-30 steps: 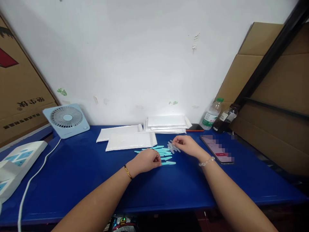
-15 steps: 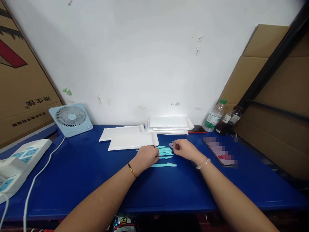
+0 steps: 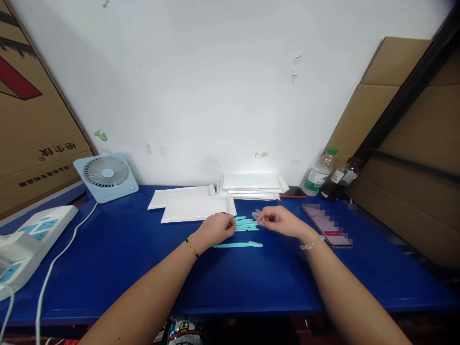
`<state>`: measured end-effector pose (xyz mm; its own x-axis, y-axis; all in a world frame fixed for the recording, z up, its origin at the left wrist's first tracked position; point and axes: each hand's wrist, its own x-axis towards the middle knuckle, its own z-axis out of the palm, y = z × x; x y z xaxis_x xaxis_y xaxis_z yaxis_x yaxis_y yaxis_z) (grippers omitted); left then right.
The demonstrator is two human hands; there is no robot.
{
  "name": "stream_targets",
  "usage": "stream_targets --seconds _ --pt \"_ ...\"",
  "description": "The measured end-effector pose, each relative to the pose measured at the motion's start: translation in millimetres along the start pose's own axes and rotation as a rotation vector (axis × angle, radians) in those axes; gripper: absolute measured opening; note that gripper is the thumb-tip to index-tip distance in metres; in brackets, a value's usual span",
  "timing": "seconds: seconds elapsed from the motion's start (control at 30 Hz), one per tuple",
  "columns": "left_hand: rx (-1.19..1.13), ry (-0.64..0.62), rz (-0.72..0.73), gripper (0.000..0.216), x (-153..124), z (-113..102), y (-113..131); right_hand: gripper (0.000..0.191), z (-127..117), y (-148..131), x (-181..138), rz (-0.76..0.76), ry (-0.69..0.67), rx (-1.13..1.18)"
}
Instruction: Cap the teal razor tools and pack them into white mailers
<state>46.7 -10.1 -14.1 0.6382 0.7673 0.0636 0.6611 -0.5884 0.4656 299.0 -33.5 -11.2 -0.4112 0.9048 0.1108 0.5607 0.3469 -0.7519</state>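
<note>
While both forearms stretched over the blue worktop (image 3: 118,249), the person's left hand (image 3: 216,228) rested knuckles-up with its fingers curled, the fingertips touching the left edge of a small heap of teal plastic strips (image 3: 247,224); whether it actually gripped a strip could not be told. The right hand (image 3: 282,221) lay just to the right of that heap, thumb and forefinger pinched together on the clear pieces (image 3: 256,214) that stuck out beyond the fingertips at the heap's far right corner. A single long teal strip (image 3: 237,245) lay flat on its own, nearer the person and apart from the heap, between the two wrists. Just behind the left hand sat a white padded envelope (image 3: 196,209), with a stack of more envelopes (image 3: 250,186) further back against the wall. A phone (image 3: 327,225) lay face up near the right wrist. A clear water bottle (image 3: 319,173) and a dark bottle (image 3: 339,181) stood upright in the far right corner. On the left stood a pale blue desk fan (image 3: 107,176), and a white cable (image 3: 53,266) trailed across the worktop beside it.
</note>
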Motion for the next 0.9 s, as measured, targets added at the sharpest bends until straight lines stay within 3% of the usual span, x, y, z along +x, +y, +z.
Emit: stream_targets --seconds 0.23,0.43,0.5,0.67,0.9 --pt "-0.016 -0.003 0.036 0.018 -0.2 3.2 0.4 0.026 7.2 -2.5 1.9 0.000 -0.051 0.012" --pt "0.034 -0.046 0.113 0.022 -2.2 5.4 4.9 0.021 11.6 -3.7 2.1 0.007 -0.170 0.006" --pt "0.076 -0.023 0.108 0.017 -1.5 5.1 2.9 0.020 5.8 -0.3 1.1 0.011 -0.111 -0.051" --pt "0.282 0.012 0.043 0.015 1.8 0.6 -5.6 0.013 -16.9 12.8 -2.3 0.107 0.196 -0.323" --pt "0.421 -0.009 0.075 0.014 5.2 -1.0 -7.3 0.007 -9.3 20.2 2.2 0.196 0.118 -0.459"
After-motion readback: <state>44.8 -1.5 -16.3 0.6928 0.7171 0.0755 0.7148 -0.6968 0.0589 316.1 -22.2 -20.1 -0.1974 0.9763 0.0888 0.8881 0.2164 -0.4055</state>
